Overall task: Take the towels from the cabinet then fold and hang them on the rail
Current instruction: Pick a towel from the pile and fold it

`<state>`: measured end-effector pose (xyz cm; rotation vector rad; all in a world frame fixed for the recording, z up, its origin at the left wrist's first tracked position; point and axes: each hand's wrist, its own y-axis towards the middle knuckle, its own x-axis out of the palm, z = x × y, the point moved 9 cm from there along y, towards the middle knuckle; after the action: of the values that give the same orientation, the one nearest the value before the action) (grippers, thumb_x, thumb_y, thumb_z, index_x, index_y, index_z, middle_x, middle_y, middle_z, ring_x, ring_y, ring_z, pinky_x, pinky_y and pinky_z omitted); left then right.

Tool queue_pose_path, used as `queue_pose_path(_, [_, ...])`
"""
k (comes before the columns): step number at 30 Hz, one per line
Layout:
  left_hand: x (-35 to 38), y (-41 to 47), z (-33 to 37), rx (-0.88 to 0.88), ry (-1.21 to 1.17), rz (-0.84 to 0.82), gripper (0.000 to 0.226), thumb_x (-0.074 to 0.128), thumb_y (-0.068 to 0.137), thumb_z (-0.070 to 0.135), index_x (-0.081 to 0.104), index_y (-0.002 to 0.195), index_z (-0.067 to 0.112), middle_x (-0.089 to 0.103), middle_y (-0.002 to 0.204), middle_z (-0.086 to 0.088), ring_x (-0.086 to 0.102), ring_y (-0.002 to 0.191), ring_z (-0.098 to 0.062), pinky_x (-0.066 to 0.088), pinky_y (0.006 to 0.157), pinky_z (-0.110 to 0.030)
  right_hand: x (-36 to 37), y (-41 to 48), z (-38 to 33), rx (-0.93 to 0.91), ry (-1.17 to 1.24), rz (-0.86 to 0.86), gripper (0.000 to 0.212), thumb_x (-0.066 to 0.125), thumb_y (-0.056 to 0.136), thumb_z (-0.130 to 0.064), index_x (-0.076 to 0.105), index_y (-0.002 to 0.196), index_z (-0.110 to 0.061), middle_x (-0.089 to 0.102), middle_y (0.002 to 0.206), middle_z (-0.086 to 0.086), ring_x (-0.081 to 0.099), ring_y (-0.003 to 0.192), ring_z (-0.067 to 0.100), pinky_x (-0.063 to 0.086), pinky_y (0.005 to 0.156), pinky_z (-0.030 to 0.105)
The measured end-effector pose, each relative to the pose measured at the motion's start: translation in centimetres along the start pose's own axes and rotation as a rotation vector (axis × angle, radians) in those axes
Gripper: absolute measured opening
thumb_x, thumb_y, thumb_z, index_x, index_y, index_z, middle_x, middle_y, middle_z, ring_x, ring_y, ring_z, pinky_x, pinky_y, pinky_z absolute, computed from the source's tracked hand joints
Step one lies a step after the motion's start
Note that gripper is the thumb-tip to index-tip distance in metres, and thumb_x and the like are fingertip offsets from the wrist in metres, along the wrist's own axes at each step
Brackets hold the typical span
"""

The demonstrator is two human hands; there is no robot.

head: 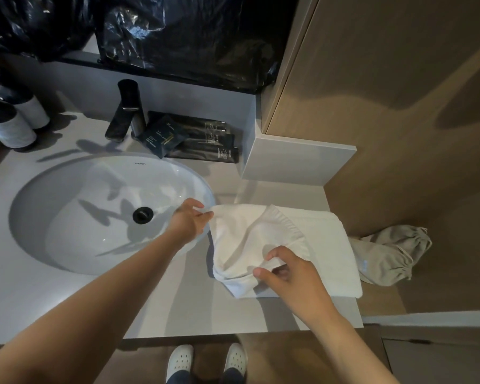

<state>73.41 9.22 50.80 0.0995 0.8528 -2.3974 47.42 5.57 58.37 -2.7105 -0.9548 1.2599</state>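
**Two hands work a white towel (261,239) on a bathroom counter (164,309), right of centre frame.**
The left hand (191,217) pinches its upper-left corner and the right hand (291,275) its lower edge. Soft, light and floppy, it likely handles best by the corners. The sink (94,212) lies left, with wood panelling (399,106) at right.

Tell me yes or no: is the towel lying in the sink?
No, the towel lies on the counter right of the sink, with the left hand and right hand each pinching an edge.
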Motion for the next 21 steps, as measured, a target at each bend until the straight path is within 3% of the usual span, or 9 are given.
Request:
queue_pose_path(2, [-0.3,-1.2,-1.3,-0.029,0.08,0.002,0.035,0.071,0.087,0.028,0.055,0.108,0.005,0.066,0.104,-0.023,0.066,0.098,-0.041,0.052,0.093,-0.046,-0.2,-0.1,-0.1,-0.001,0.053,0.008,0.031,0.067,0.075,-0.065,0.055,0.089,-0.04,0.068,0.076,-0.02,0.065,0.076,-0.001,0.052,0.06,0.016])
queue_pose_path(4, [-0.4,-2.8,-1.6,0.011,0.26,-0.03,0.028,0.066,0.089,0.034,0.059,0.08,0.008,0.062,0.079,-0.014,0.067,0.083,-0.033,0.053,0.077,-0.034,-0.4,-0.1,-0.1,0.0,0.093,0.015,0.031,0.07,0.075,-0.061,0.057,0.084,-0.034,0.068,0.077,-0.02,0.066,0.072,0.004,0.049,0.056,0.018])
queue_pose_path(6, [-0.8,-4.1,-1.6,0.093,0.355,-0.013,0.038,0.06,0.091,0.031,0.046,0.06,0.014,0.047,0.062,-0.008,0.059,0.066,-0.024,0.039,0.063,-0.028,-0.4,-0.1,0.1,0.013,0.116,0.015,0.029,0.073,0.076,-0.056,0.059,0.084,-0.031,0.068,0.079,-0.018,0.066,0.072,0.008,0.05,0.058,0.023])
queue_pose_path(8, [-0.9,-5.6,-1.8,0.108,0.293,-0.013,0.028,0.057,0.092,0.032,0.055,0.072,0.013,0.055,0.065,-0.006,0.057,0.066,-0.024,0.044,0.066,-0.031,-0.3,-0.2,0.3,0.028,0.137,0.006,0.027,0.075,0.077,-0.051,0.06,0.084,-0.03,0.068,0.079,-0.017,0.065,0.074,0.009,0.052,0.062,0.027])
queue_pose_path(10, [0.0,-6.9,-3.8,-0.086,0.001,-0.126,0.024,0.055,0.096,0.032,0.059,0.092,0.009,0.065,0.078,-0.01,0.063,0.075,-0.027,0.053,0.076,-0.038,-0.3,-0.2,0.3,0.031,0.143,-0.001,0.024,0.075,0.078,-0.049,0.061,0.085,-0.031,0.068,0.078,-0.014,0.065,0.074,0.008,0.052,0.063,0.026])
queue_pose_path(14, [3.9,-10.9,-7.0,-0.424,-0.294,-0.482,0.049,0.046,0.1,0.043,0.054,0.119,-0.001,0.064,0.117,-0.024,0.064,0.107,-0.033,0.055,0.086,-0.038,-0.3,-0.5,-0.3,0.003,0.141,-0.01,0.022,0.075,0.079,-0.046,0.061,0.087,-0.032,0.069,0.08,-0.011,0.065,0.073,0.011,0.052,0.063,0.025])
queue_pose_path(18, [5.2,-11.0,-8.4,-0.5,-0.572,-0.425,0.05,0.052,0.098,0.039,0.051,0.126,-0.003,0.061,0.124,-0.022,0.061,0.112,-0.031,0.053,0.086,-0.036,-0.6,-0.7,-1.1,-0.029,0.144,-0.012,0.02,0.075,0.08,-0.044,0.061,0.089,-0.033,0.067,0.078,-0.013,0.062,0.068,0.012,0.049,0.061,0.024])
queue_pose_path(21, [5.3,-10.4,-8.5,-0.513,-0.661,-0.413,0.041,0.058,0.096,0.03,0.055,0.122,-0.003,0.065,0.112,-0.015,0.064,0.097,-0.023,0.055,0.078,-0.032,-1.1,-0.7,-1.4,-0.04,0.154,-0.003,0.019,0.075,0.08,-0.043,0.061,0.088,-0.034,0.067,0.076,-0.009,0.059,0.066,0.013,0.046,0.058,0.022])
